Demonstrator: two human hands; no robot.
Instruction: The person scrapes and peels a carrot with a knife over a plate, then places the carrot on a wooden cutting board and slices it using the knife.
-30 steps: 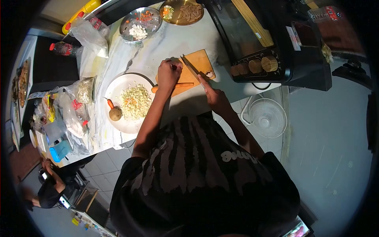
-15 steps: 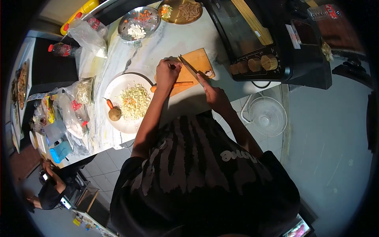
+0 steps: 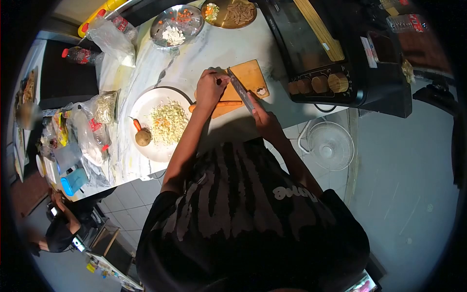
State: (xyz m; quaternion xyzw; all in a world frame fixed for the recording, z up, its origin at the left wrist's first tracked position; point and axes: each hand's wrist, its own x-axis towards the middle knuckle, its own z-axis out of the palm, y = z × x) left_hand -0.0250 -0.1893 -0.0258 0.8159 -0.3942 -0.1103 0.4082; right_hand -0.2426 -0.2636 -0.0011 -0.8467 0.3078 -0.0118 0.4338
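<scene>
A wooden cutting board (image 3: 249,77) lies on the marble counter. My right hand (image 3: 263,118) is wrapped round the handle of a knife (image 3: 239,86), whose blade slants over the board towards my other hand. My left hand (image 3: 210,88) is closed at the board's left side, its fingers pinching something small that I cannot make out. A carrot (image 3: 228,103) lies across the lower board, partly behind my left wrist. Near the board's right corner is a small pale piece (image 3: 261,91). Left of my forearm, a white plate (image 3: 154,153) holds chopped pale vegetable (image 3: 168,121), a red chilli (image 3: 137,124) and a round brown item (image 3: 143,137).
A steel bowl (image 3: 193,17) and a brass-coloured plate (image 3: 224,22) hold cut food at the back. A black oven (image 3: 323,68) stands right; a white basket (image 3: 331,146) is below it. Bags and bottles (image 3: 80,56) crowd the left. Another person (image 3: 63,228) is at lower left.
The view has shifted slightly. The knife now lies at a steeper angle, its broad side more visible, with my right hand still round the handle. My left hand stays closed over the board's left side.
</scene>
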